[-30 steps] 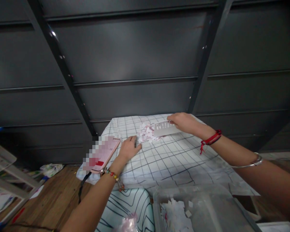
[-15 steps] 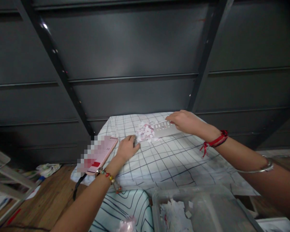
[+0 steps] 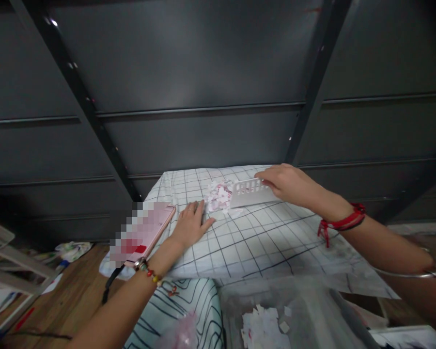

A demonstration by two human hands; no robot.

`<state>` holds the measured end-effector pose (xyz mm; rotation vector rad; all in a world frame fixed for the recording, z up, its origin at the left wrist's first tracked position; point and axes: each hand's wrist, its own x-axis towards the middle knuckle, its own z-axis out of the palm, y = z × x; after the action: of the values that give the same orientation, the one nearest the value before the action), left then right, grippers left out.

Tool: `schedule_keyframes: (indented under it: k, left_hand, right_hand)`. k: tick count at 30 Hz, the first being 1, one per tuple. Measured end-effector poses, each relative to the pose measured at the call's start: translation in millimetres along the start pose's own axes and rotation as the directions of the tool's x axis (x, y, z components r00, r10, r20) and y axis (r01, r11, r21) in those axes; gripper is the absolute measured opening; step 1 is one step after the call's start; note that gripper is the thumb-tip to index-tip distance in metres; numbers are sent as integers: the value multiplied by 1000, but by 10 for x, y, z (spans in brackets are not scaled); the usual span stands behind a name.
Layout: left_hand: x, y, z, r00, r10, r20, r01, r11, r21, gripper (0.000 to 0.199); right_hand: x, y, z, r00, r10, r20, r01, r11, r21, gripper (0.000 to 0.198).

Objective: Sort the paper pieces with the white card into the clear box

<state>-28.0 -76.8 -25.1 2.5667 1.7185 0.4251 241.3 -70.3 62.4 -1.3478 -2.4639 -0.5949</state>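
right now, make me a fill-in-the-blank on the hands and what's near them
The right hand holds a slotted piece whose colour is ____.
The left hand lies between the paper scraps and the pink ____.
The tasselled cord behind the right hand is mainly ____.

Missing words: white; phone; red.

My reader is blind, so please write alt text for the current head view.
Right hand holds a white slotted piece beside paper scraps on a checked cloth; left hand rests between scraps and a pink phone.
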Motion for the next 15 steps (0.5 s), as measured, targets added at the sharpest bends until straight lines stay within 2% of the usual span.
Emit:
schedule_keyframes:
  k: [1, 2, 4, 5, 6, 8, 11, 13, 15]
  left_hand:
    - [-165, 59, -3, 994, 25, -105, -27, 999, -25, 52]
    - [-355, 118, 1, 974, 106, -201, -121, 991, -64, 44]
    - [-749, 212, 39, 900, 346, -267, -395, 905, -158, 33]
    - [-919, 242, 75, 875, 392, -284, -456, 866, -208, 29]
    - [-1057, 259, 120, 874, 380, -304, -457, 855, -245, 29]
    - [-1223, 276, 227, 848, 422, -319, -508, 819, -266, 31]
    - [-1273, 316, 370, 829, 394, -396, -519, 806, -286, 32]
    - [-1261, 366, 426, 843, 371, -390, -491, 826, -276, 28]
    - [-1255, 418, 454, 890, 317, -327, -412, 867, -281, 24]
  right_hand:
    - [-72, -44, 59, 998, 25, -50, -24, 1000, 19, 30]
    - [-150, -98, 123, 995, 40, -92, -36, 998, 42, 31]
    - [-302, -212, 250, 989, 55, -140, -43, 995, 86, 31]
    - [-367, -265, 306, 984, 87, -155, -74, 994, 86, 33]
    - [-423, -309, 356, 977, 125, -172, -112, 990, 82, 37]
    - [-507, -368, 433, 982, 116, -148, -102, 990, 95, 43]
    - [-611, -395, 504, 999, -28, 28, 22, 976, 217, 50]
    - [-697, -402, 507, 988, -78, 129, 32, 945, 327, 55]
    - [-805, -439, 457, 986, -100, 130, 38, 908, 417, 55]
